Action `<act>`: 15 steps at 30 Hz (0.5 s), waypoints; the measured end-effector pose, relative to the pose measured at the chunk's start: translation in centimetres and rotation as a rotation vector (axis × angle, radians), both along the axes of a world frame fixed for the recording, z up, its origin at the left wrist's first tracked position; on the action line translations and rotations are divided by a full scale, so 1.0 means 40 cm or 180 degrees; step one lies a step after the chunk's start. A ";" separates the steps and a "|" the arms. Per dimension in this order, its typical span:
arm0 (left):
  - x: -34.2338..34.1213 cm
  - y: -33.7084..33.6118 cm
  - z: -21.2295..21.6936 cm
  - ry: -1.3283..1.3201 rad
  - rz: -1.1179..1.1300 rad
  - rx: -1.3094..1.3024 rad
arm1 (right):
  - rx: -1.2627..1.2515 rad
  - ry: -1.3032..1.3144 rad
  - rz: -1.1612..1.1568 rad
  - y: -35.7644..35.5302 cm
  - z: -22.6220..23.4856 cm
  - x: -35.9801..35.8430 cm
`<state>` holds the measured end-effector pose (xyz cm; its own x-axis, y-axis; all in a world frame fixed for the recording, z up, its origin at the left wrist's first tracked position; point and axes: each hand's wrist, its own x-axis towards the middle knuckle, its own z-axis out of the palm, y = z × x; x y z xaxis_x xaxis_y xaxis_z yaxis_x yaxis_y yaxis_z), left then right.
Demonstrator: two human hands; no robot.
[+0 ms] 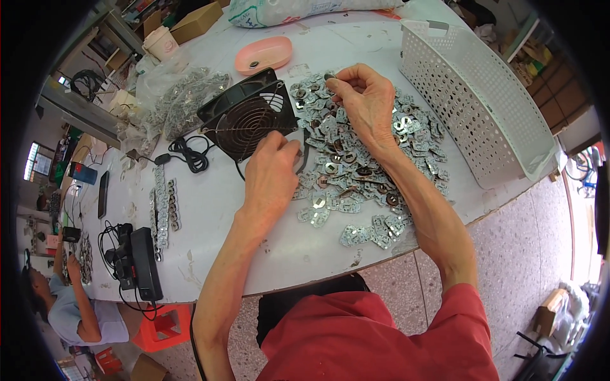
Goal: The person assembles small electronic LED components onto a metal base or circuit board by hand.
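Head view shows our two bare hands over a white table [210, 244]. Our right hand [370, 105] is above the far part of a heap [346, 171] of small grey metal parts. Its thumb and forefinger meet at the tips on a small dark piece [328, 76], and its other fingers curl inward. Our left hand [270, 170] is at the near right corner of a black fan [244, 124], between it and the heap, with its back toward us. Its fingers are bent and their tips partly hidden, so we cannot tell how far they are parted or whether they have hold of anything. Nor can we tell whether this hand touches the fan.

The heap spreads to the right of the fan, partly under our right forearm, with brown round bits among the grey. A black cord [190, 155] lies coiled left of the fan, and three metal strips [162, 206] lie nearer to us, side by side. Beyond the fan we see a pink dish [274, 51] with a dark bit in it; right of the heap stands a white basket [445, 95] with holed walls. Clear bags [184, 98] of metal parts lie left of the fan. At lower left, another person [76, 311] sits near an orange stool [159, 330].
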<state>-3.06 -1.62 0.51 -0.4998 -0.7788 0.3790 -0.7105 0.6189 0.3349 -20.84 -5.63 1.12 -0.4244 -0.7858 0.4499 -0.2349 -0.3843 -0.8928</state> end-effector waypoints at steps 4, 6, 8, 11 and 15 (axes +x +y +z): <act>0.013 0.000 -0.014 0.0270 0.0176 -0.0102 | 0.0020 -0.0023 -0.0006 0.001 0.002 -0.006; 0.016 0.006 -0.002 0.0472 0.0225 -0.0130 | 0.0003 -0.0093 0.0030 0.000 0.007 -0.008; 0.001 0.019 0.024 0.1028 0.0021 0.0203 | -0.0006 -0.0132 -0.0008 -0.002 0.009 -0.011; -0.040 0.049 0.046 0.1277 -0.0717 0.0551 | 0.0047 -0.0130 -0.0017 0.000 0.005 -0.009; 0.029 0.084 0.079 0.0934 -0.0436 -0.0150 | 0.0080 -0.0148 0.0046 0.001 0.000 -0.009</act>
